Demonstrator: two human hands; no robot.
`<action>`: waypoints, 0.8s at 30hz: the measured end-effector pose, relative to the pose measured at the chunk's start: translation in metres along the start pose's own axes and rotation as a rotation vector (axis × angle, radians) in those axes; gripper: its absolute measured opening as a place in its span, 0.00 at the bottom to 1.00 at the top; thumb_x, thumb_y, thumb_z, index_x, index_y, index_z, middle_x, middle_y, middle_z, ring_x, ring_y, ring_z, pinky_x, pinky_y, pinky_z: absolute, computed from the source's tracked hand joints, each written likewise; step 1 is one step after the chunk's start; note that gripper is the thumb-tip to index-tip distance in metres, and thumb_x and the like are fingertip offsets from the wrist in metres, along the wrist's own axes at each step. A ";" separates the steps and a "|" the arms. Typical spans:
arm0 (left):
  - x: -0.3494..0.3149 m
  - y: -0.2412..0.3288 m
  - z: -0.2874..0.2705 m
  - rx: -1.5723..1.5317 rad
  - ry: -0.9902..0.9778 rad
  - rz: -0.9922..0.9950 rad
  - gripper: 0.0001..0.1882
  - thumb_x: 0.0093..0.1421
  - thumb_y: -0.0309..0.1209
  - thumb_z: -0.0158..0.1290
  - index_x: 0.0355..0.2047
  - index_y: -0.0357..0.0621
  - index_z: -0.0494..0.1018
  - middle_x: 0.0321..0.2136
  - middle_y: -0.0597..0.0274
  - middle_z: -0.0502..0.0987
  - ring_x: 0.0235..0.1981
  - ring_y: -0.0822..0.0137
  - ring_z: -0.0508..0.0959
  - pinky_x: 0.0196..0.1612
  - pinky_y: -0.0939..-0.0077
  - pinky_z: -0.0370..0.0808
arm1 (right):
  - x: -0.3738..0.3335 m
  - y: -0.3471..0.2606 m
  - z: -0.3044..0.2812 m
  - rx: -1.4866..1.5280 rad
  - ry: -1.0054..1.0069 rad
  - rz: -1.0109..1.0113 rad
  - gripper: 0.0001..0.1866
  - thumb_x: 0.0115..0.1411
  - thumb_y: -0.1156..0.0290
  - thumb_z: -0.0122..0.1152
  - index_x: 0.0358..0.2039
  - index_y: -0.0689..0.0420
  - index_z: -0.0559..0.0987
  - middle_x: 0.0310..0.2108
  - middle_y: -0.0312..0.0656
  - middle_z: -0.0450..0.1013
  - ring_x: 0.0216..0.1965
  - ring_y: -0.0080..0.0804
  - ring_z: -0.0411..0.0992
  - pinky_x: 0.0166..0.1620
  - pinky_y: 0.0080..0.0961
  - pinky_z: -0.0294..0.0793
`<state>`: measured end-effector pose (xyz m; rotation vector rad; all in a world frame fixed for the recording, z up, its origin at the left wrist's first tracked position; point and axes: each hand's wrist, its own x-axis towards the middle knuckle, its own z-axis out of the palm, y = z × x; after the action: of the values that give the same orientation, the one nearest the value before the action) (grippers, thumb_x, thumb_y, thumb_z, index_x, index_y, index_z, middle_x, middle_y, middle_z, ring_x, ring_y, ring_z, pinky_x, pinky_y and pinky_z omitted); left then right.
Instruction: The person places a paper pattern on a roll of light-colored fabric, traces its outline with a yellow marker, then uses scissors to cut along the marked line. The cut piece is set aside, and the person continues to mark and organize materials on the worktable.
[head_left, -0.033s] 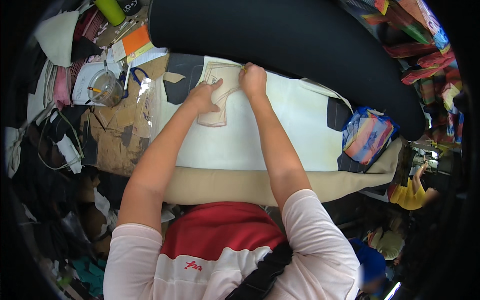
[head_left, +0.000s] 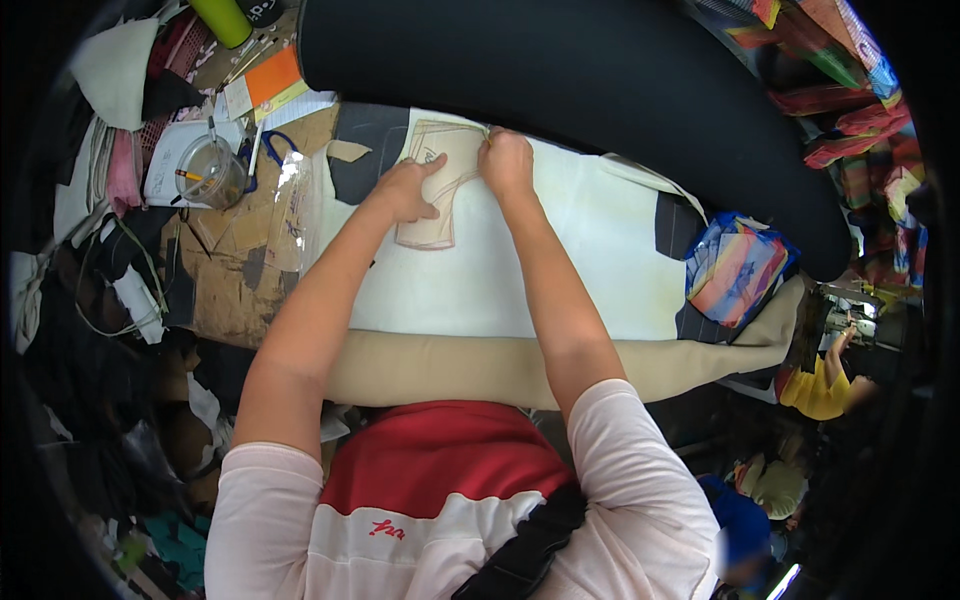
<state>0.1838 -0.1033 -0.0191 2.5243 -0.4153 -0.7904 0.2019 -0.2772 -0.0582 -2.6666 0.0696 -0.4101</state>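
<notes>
A beige pattern piece [head_left: 428, 232] with dark reddish outlines along its edges lies on a large white sheet of material [head_left: 600, 260]. My left hand [head_left: 405, 190] rests on this piece, thumb and fingers spread, pressing it flat near its left edge. At the piece's upper right corner is my right hand [head_left: 507, 158], its fingers closed in a pinch. Between them is a thin yellow pen, mostly hidden by the fingers, with its tip near the piece's edge.
A big black roll [head_left: 560, 70] lies along the far side, and a beige roll [head_left: 440, 368] along the near edge. At left are a plastic cup [head_left: 215, 178], blue-handled scissors [head_left: 275, 148] and papers. A colourful plastic bag [head_left: 738, 268] sits at right. Another person in yellow [head_left: 818, 388] works beyond.
Both hands stay almost in place on the pattern piece. My right hand has turned slightly, and less of the yellow pen shows.
</notes>
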 end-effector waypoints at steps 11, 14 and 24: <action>0.001 0.000 -0.005 -0.359 -0.085 -0.118 0.47 0.39 0.19 0.65 0.60 0.64 0.60 0.34 0.59 0.66 0.17 0.73 0.73 0.22 0.79 0.77 | -0.070 -0.052 0.000 0.088 -0.077 0.098 0.05 0.45 0.77 0.57 0.19 0.67 0.76 0.18 0.59 0.71 0.25 0.54 0.74 0.32 0.40 0.74; 0.002 -0.004 -0.003 -0.380 -0.087 -0.112 0.47 0.39 0.19 0.65 0.60 0.64 0.60 0.34 0.59 0.65 0.16 0.73 0.72 0.20 0.79 0.76 | -0.095 -0.056 -0.018 0.100 -0.193 0.039 0.05 0.45 0.77 0.57 0.18 0.66 0.76 0.18 0.58 0.72 0.24 0.52 0.73 0.32 0.38 0.74; 0.013 -0.016 0.003 -0.155 0.027 0.031 0.47 0.34 0.27 0.69 0.58 0.63 0.64 0.32 0.55 0.72 0.34 0.64 0.75 0.44 0.75 0.74 | -0.120 -0.095 0.008 0.180 -0.099 -0.281 0.02 0.45 0.75 0.58 0.21 0.59 0.76 0.21 0.46 0.73 0.24 0.44 0.72 0.29 0.39 0.70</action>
<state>0.1941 -0.0958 -0.0357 2.3768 -0.3688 -0.7468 0.0877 -0.1750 -0.0569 -2.5182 -0.3589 -0.3521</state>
